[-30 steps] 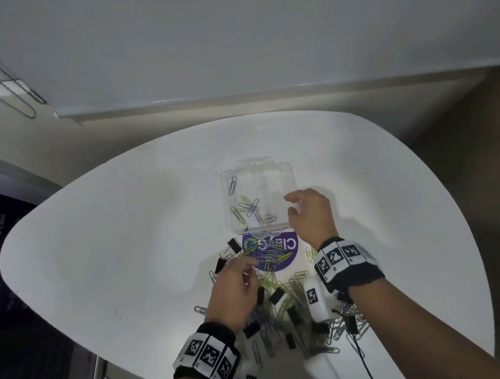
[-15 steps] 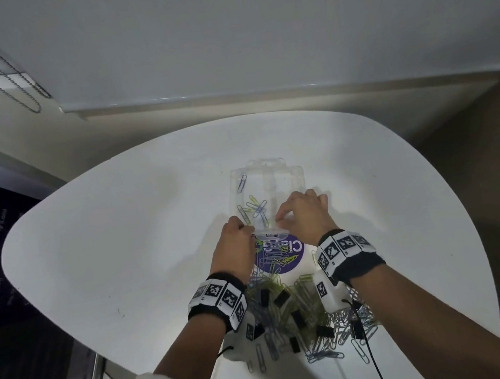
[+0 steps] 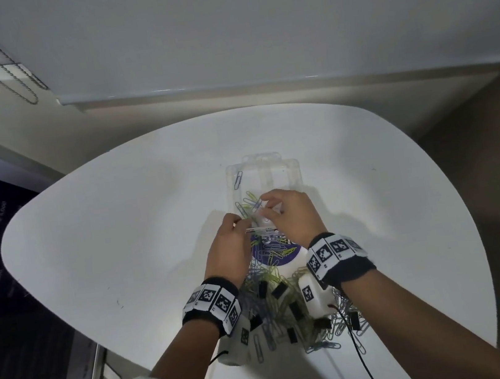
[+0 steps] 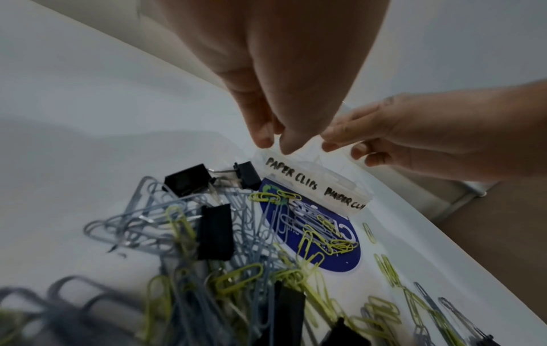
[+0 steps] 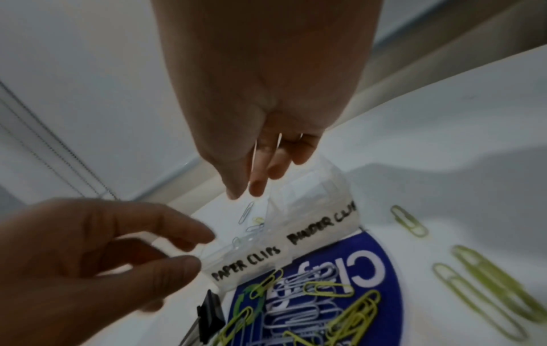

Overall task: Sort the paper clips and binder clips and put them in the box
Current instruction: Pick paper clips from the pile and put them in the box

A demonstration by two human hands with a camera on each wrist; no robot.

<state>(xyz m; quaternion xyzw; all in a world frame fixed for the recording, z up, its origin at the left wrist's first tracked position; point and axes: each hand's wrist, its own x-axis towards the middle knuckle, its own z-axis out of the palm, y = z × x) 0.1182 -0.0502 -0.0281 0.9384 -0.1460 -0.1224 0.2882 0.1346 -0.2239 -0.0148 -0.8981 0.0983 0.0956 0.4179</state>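
Note:
A clear two-compartment box (image 3: 294, 166) stands mid-table, and a strip on its near wall (image 4: 311, 185) reads "PAPER CLIPS" and "BINDER CLIPS". Several paper clips (image 3: 249, 204) lie in its left compartment. My left hand (image 3: 233, 237) pinches the box's near-left corner (image 5: 204, 255). The fingers of my right hand (image 3: 273, 210) curl over the near wall by the divider and pinch clear plastic (image 4: 340, 145). A mixed pile of grey and yellow paper clips (image 3: 279, 305) and black binder clips (image 4: 216, 231) lies under my wrists.
The box's open lid with a blue round sticker (image 3: 280, 258) lies flat toward me, half covered by clips. The white table (image 3: 120, 241) has a curved edge with a drop on all sides. A black cable (image 3: 359, 345) trails from my right wrist.
My left hand left the clip pile and came forward to the box's near-left corner. My right hand shifted from the box's right side to the middle of its near wall.

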